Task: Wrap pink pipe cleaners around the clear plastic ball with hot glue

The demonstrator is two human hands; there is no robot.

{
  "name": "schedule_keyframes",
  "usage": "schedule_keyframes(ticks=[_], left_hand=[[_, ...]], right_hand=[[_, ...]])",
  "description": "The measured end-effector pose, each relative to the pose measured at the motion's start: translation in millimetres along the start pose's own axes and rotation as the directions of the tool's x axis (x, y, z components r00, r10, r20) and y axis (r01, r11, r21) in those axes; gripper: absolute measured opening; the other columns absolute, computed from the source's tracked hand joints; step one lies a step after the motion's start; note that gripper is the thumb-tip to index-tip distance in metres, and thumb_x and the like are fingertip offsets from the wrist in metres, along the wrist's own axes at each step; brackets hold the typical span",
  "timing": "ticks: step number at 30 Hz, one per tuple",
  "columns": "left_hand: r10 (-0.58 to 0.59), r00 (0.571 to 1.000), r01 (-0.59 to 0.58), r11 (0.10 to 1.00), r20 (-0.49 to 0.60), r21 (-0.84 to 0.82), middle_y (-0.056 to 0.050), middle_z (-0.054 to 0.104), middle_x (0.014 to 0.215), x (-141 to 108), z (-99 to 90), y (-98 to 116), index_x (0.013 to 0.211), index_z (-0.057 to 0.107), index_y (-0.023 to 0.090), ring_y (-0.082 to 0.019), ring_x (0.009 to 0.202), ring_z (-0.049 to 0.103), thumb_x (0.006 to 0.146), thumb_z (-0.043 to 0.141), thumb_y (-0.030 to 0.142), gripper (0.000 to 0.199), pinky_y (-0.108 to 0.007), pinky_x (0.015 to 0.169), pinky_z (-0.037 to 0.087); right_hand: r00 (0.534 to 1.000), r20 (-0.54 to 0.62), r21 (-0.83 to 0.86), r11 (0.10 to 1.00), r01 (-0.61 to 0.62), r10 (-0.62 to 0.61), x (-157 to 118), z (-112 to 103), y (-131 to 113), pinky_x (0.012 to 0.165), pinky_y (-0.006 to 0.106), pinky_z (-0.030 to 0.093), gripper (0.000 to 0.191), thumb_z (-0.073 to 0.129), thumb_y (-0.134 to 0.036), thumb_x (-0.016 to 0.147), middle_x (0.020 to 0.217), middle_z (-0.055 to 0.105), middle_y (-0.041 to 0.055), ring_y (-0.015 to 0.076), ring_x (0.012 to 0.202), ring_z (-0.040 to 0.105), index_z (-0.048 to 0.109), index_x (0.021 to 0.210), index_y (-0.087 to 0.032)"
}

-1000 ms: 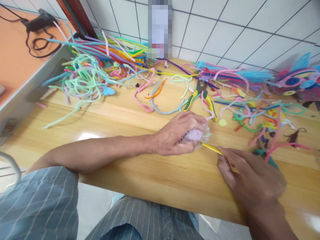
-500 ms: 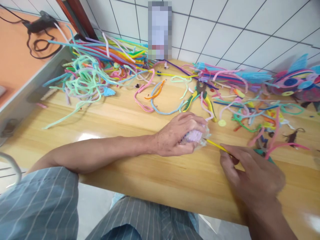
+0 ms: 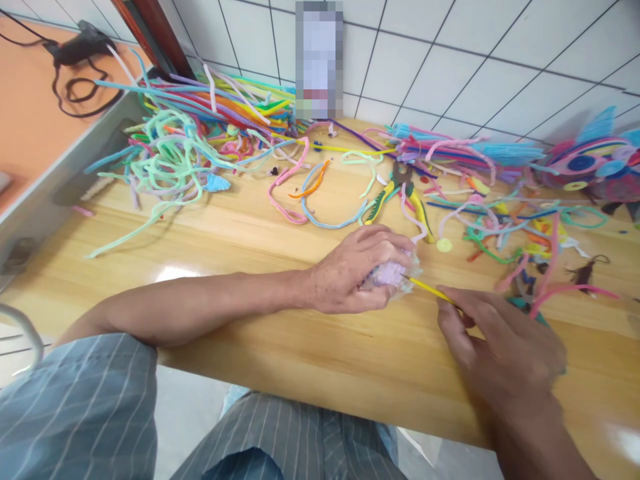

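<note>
Looks mid-job to me: left hand [image 3: 353,273] grips a lilac lump [image 3: 392,273] over the bench [image 3: 240,243], right hand [image 3: 505,340] pinches a yellow stick [image 3: 429,289], tip right at the lump. Can't tell how much is left.

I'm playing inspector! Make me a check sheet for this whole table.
Surface: glossy pale wooden table
Job's things: lilac lump with clear crinkly plastic around it; thin yellow stick, its dark tip at the lump
Clutter: tangled mint-green fuzzy stems; pliers with yellow-and-green handles, spread
Hands: left hand grips the lump; right hand pinches the stick
Cables: coiled black cable on the orange surface
Surroundings: white tiled wall with dark lines
</note>
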State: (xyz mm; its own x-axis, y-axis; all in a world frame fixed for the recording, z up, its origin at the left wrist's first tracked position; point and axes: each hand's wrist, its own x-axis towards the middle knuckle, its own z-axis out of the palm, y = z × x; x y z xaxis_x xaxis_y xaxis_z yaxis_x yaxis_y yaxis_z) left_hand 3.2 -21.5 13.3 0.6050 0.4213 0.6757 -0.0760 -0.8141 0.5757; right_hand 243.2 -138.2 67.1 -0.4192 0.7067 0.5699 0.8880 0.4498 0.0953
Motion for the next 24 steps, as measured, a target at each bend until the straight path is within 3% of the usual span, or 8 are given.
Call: schedule_keyframes(ticks=[24], left_hand=[[0.047, 0.999, -0.046, 0.998, -0.027, 0.035, -0.014, 0.074, 0.131, 1.8, 1.3, 0.5, 0.126, 0.054, 0.023, -0.026, 0.131, 0.068, 0.093, 0.065, 0.025, 0.035, -0.051, 0.115, 0.050]], right_hand=[[0.999, -0.010, -0.021, 0.999, 0.037, -0.037, 2.8, -3.4, -1.9, 0.058, 0.029, 0.050, 0.027, 0.077, -0.007, 0.089, 0.087, 0.083, 0.0010, 0.0157, 0.066, 0.074, 0.069, 0.111, -0.021]])
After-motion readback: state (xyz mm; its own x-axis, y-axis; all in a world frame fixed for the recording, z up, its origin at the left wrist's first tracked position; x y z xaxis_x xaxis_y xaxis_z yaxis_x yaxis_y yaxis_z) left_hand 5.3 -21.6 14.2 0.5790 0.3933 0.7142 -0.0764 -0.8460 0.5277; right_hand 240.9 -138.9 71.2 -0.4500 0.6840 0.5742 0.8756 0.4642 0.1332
